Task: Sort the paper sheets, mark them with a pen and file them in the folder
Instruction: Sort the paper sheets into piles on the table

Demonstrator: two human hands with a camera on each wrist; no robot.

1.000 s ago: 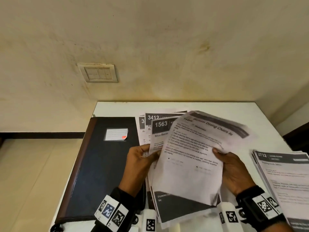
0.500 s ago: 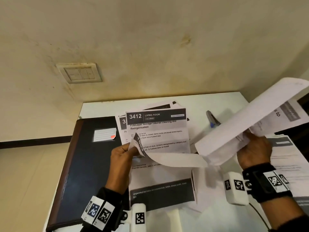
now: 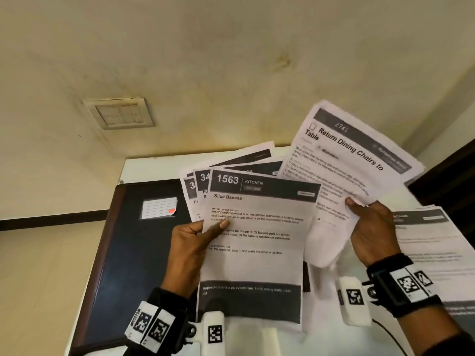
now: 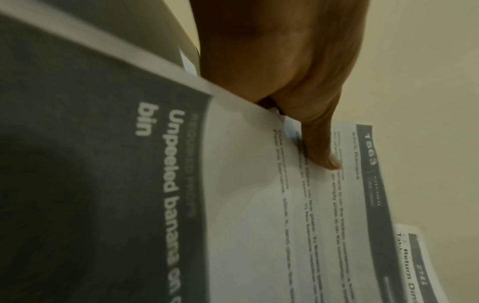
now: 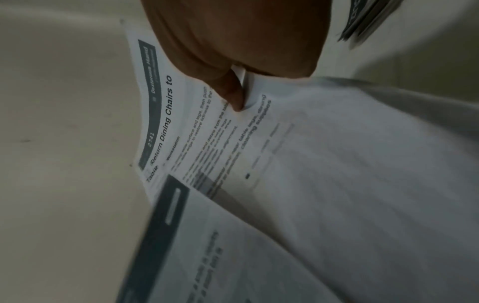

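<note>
Now right hand (image 3: pixel 372 232) back with 2741 sheet (image 3: pixel 352 160), 1563 sheet (image 3: pixel 257 242) topmost

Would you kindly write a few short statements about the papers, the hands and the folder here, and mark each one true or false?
1. The left hand holds a fanned stack of sheets with the "Slice Banana" sheet on top. True.
2. The right hand holds a pen. False: it pinches the "Return Dining Chairs to Table" sheet.
3. The folder lies open on the table. False: it lies closed, its cover label facing up.
4. Another pile of sheets lies on the table to the right of the right hand. True.
5. The top sheet in the left hand is numbered 2741. False: it reads 1563; 2741 is on the right hand's sheet.
</note>
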